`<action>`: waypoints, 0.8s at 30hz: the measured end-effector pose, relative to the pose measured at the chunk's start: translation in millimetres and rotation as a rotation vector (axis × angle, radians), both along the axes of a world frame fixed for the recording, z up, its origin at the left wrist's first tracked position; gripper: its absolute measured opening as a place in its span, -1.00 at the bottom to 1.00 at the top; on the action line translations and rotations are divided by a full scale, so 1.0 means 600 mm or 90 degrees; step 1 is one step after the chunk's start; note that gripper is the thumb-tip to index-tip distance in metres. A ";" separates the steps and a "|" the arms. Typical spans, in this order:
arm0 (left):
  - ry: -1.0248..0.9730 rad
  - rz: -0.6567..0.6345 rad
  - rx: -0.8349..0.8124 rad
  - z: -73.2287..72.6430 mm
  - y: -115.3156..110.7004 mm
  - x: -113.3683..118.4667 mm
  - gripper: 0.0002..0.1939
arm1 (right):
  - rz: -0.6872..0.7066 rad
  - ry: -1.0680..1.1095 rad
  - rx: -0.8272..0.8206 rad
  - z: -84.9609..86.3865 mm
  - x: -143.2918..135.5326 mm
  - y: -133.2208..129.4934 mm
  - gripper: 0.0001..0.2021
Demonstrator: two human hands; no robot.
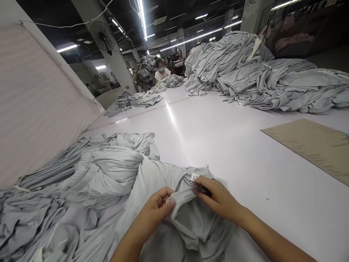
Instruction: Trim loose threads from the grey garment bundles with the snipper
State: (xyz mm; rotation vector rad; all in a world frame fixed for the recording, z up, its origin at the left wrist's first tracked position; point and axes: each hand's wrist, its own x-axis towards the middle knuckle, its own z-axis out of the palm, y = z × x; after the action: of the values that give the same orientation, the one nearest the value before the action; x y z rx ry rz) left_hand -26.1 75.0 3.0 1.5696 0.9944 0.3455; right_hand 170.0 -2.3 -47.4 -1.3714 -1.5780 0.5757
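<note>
A light grey garment (201, 218) lies bunched on the table at the front middle, its opening spread toward me. My left hand (156, 209) pinches the fabric edge between thumb and fingers. In my right hand (216, 196) is a pair of dark thread snips (201, 188), their blades pointing left over the garment's edge. A small white label (194, 177) with dark print shows just behind the blades. Part of the snips is hidden by my right fingers.
Loose grey garments (109, 167) cover the table on the left. Large piles of grey garments (226, 58) stand at the back right. A brown board (313, 145) lies on the white table (218, 134) at right. A masked person (161, 72) is at the far end.
</note>
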 end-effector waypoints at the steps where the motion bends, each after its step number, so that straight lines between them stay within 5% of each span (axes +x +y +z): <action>1: 0.001 0.025 0.060 -0.003 -0.001 -0.006 -0.80 | -0.007 -0.003 0.006 0.000 -0.004 -0.006 -0.89; 5: -0.010 0.126 0.320 -0.020 -0.004 -0.016 -0.73 | 0.028 -0.013 0.023 0.002 -0.033 -0.037 -0.84; 13: -0.099 0.066 0.336 -0.043 -0.023 -0.004 -0.66 | -0.014 -0.002 0.011 0.014 -0.064 -0.048 -0.80; 24: -0.131 -0.050 0.578 -0.036 -0.036 0.000 -0.68 | -0.019 -0.084 0.007 0.031 -0.068 -0.053 -0.71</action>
State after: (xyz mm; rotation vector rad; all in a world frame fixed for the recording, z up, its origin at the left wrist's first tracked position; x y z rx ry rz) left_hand -26.2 53.1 -18.4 2.3074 0.6242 0.9764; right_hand 129.2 -34.2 -28.6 -1.4474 -1.6603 0.4653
